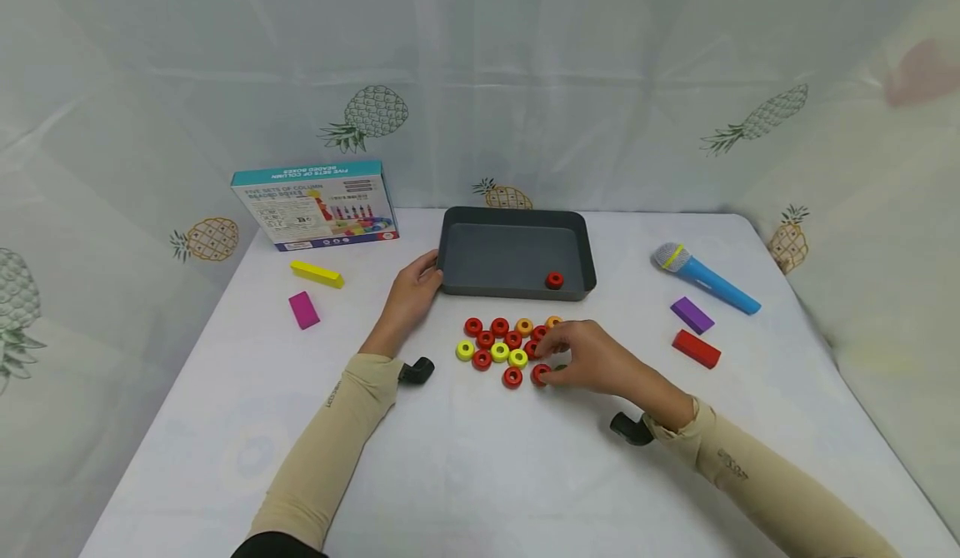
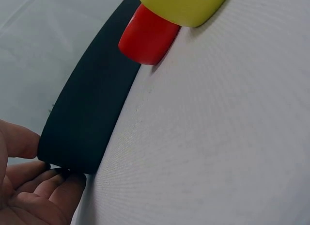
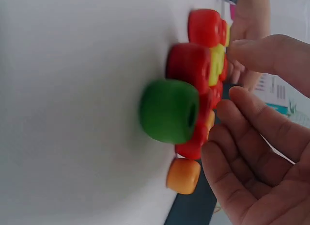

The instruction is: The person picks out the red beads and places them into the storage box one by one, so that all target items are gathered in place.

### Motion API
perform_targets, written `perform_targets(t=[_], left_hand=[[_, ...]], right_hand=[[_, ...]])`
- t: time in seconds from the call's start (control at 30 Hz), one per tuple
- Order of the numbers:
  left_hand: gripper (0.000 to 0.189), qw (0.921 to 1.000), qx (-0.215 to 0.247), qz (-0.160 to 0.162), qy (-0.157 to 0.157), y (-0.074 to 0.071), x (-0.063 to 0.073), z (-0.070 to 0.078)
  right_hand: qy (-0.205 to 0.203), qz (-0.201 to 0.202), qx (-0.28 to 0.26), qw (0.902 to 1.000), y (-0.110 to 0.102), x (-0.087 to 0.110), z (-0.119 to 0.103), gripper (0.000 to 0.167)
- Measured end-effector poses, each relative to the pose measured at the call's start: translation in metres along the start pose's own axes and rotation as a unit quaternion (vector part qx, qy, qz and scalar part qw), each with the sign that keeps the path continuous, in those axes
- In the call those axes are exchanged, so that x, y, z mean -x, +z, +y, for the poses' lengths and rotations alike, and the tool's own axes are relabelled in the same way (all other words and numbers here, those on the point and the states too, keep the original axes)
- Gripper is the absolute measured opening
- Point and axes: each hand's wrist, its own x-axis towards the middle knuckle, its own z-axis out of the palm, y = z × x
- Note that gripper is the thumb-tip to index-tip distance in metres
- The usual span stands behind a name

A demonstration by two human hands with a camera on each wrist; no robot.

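A dark grey tray [image 1: 459, 241] stands mid-table with one red bead [image 1: 554, 280] inside, near its front wall. My left hand [image 1: 433, 271] holds the tray's near left corner; in the left wrist view the thumb and fingers [image 2: 43, 191] lie around the tray wall [image 2: 87, 113]. In front of the tray lies a cluster of red, yellow and orange beads [image 1: 498, 340]. My right hand [image 1: 551, 358] hovers over the cluster's right side, fingers relaxed, fingertips by a red bead [image 1: 540, 372]. The right wrist view shows a green bead [image 3: 167, 111] beside the red ones [image 3: 191, 65], with nothing pinched.
A toy box [image 1: 315, 206] stands at the back left, with a yellow block [image 1: 317, 274] and a magenta block [image 1: 303, 309] before it. On the right lie a blue toy microphone [image 1: 705, 279], a purple block [image 1: 692, 315] and a red block [image 1: 696, 348].
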Motion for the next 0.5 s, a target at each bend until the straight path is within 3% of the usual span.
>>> perform_targets(t=[0.5], left_hand=[[0.052,1.0000,-0.005,0.003,0.000,0.0000,-0.0005,-0.0021]], right_hand=[[0.007,-0.021,0.008,0.9997,0.0118,0.0003,0.0048,0.019]])
